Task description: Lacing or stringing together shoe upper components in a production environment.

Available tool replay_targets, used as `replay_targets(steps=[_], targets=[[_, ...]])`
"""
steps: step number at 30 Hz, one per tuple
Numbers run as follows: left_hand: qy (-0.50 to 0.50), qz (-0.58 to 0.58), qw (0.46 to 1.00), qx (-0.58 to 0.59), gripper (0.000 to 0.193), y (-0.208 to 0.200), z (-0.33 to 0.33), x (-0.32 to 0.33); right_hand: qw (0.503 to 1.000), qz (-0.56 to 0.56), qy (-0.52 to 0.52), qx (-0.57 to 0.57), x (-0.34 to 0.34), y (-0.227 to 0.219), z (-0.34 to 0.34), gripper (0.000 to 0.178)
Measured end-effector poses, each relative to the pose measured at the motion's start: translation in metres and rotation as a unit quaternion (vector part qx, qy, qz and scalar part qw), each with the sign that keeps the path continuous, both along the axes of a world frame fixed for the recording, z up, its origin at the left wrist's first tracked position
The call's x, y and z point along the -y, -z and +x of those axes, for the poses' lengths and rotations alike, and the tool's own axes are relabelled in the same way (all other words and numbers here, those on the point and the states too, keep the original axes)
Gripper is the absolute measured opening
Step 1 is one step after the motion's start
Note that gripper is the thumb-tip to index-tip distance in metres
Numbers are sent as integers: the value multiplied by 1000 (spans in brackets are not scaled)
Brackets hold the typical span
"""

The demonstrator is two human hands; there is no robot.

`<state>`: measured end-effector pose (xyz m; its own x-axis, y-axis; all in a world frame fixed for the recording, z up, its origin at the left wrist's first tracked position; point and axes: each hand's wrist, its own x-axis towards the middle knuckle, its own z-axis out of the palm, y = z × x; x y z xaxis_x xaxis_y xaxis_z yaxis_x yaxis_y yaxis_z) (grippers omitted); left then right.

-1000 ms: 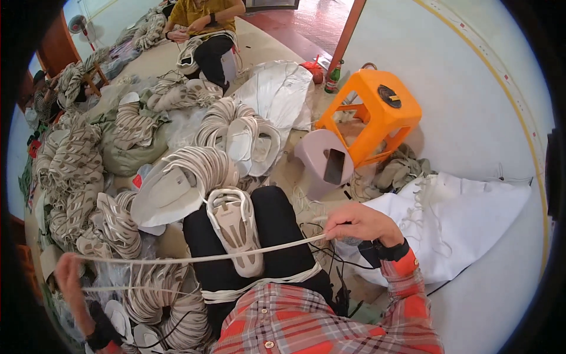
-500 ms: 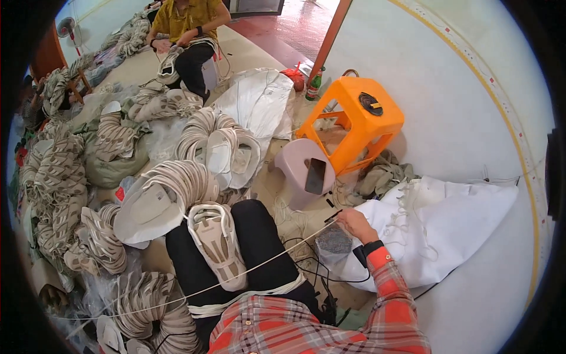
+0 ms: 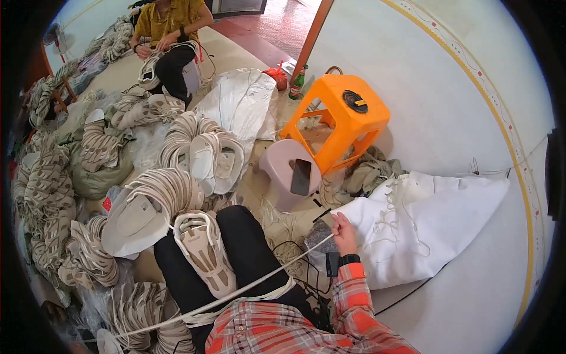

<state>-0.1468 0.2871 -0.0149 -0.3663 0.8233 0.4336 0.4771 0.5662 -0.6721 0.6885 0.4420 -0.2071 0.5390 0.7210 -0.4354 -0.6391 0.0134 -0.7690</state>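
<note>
A beige and white shoe upper [image 3: 203, 253] lies across my thighs, toe toward me. My right hand [image 3: 344, 235] is out to the right beside a white sack, its fingers pinched on a pale cord [image 3: 259, 288]. That cord runs taut across my lap, over the toe end of the upper, to the lower left. A thin dark stick [image 3: 322, 215] shows by the fingertips; whether I hold it is unclear. More pale cord [image 3: 236, 304] lies over my lap. My left hand is out of view.
Stacked shoe uppers [image 3: 162, 194] crowd the left side. Ahead stand a pale stool [image 3: 277, 159] with a phone [image 3: 301, 177] and an orange stool [image 3: 354, 100]. A white sack [image 3: 424, 218] lies at right. Another person [image 3: 168, 41] sits at the back, handling an upper.
My right hand has come slightly left and down, its wrist turning more upright, with the cord still in it. The whole view has shifted a little. The upper stays on my thighs.
</note>
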Motion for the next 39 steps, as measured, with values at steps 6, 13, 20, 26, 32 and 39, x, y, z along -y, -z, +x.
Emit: replay_targets(steps=[6, 13, 20, 26, 32, 39], targets=[[-154, -117, 968, 162, 18, 93, -44, 4, 955, -66, -237, 163, -18, -30, -62, 31], [247, 115, 664, 696, 21, 86, 225, -117, 757, 23, -557, 341, -14, -105, -244, 31], [208, 57, 466, 858, 17, 103, 356, -115, 636, 117, -549, 529, -5, -81, -290, 15], [196, 97, 494, 842, 14, 105, 368, -113, 640, 141, -506, 560, -5, -78, -295, 11], [232, 113, 524, 812, 14, 106, 365, -114, 602, 152, -502, 602, -3, -78, -298, 8], [220, 116, 511, 823, 14, 110, 365, -116, 575, 183, -494, 626, -7, -74, -300, 5]])
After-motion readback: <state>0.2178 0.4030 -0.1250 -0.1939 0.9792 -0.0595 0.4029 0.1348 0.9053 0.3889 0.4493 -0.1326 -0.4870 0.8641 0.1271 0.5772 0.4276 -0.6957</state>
